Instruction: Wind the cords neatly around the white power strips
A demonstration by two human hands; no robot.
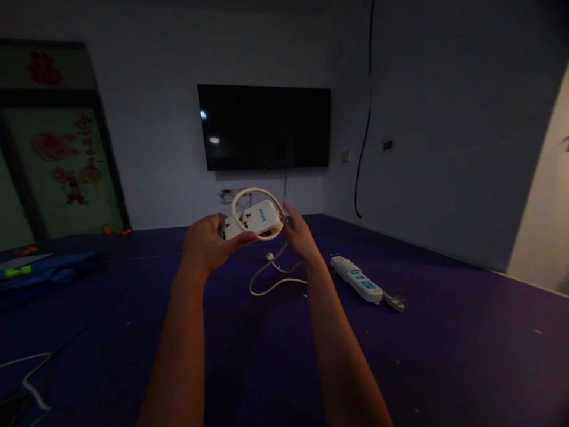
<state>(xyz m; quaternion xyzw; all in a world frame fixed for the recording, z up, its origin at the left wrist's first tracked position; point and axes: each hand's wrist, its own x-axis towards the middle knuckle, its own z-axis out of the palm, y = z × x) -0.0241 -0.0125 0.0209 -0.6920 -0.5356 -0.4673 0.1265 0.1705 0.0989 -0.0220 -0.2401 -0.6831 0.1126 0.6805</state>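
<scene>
My left hand is wrapped around a white power strip, held up in front of me with the thumb along its lower edge. Its white cord loops over the top of the strip and hangs down in curls to the floor. My right hand pinches the cord at the strip's right end, fingers closed on it. Both forearms reach out from the bottom of the view.
A second white power strip with its plug lies on the dark purple floor to the right. A black TV hangs on the far wall. Blue items lie at left; a thin white wire lies bottom left.
</scene>
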